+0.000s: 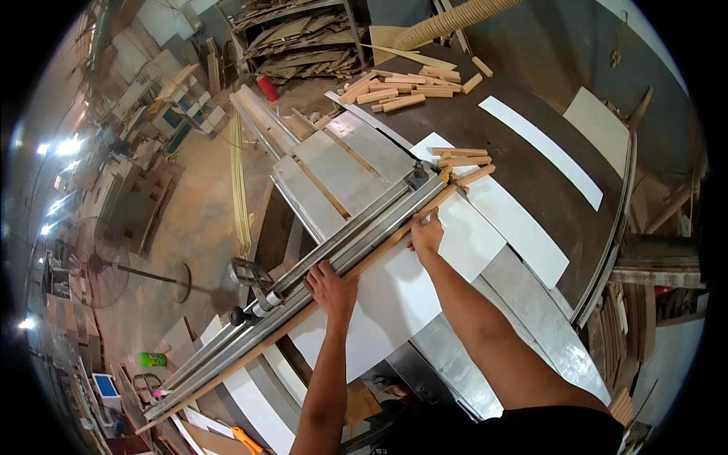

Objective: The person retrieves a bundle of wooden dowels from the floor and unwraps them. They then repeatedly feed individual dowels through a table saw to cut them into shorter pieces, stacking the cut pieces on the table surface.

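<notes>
A long, thin wooden strip lies along the near side of a metal fence on a sliding table saw. My left hand is closed over the strip, its fingertips against the fence. Farther along, my right hand pinches the same strip between thumb and fingers, near its far end. Under the strip lies a white board. Just past my right hand, several short wood pieces rest at the strip's far end, partly on a white panel. The blade cannot be made out.
A pile of cut wood blocks sits on the dark table at the back, beside a narrow white strip. A ribbed hose hangs above. On the left stand a clamp handle and a floor fan.
</notes>
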Motion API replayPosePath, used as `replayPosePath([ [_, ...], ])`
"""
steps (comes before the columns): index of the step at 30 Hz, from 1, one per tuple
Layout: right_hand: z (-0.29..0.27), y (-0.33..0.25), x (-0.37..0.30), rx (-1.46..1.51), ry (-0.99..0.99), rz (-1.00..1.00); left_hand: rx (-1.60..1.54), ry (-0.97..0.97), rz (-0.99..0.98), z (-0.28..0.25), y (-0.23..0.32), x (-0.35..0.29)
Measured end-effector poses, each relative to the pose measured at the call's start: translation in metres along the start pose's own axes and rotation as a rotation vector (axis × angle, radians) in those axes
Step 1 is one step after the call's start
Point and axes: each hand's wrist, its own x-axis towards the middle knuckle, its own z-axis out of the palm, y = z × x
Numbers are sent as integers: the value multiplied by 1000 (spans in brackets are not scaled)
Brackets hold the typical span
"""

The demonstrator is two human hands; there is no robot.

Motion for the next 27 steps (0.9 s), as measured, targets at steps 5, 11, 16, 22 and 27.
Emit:
replayPosePath([
  [5,2,1,10,-21,2,-5,-10,-29,-29,-2,3,3],
  [11,8,9,13,-29,-6,-27,-29,-17,-45,-6,0,4],
  [16,2,4,10,-48,-5,-11,-29,-40,-67,-7,3,4],
  [22,0,7,13,-12,10,1,-44,-60,-80,-9,6,6],
  [27,-3,7,7,-42,11,5,-32,-59,-93,-11,5,2],
])
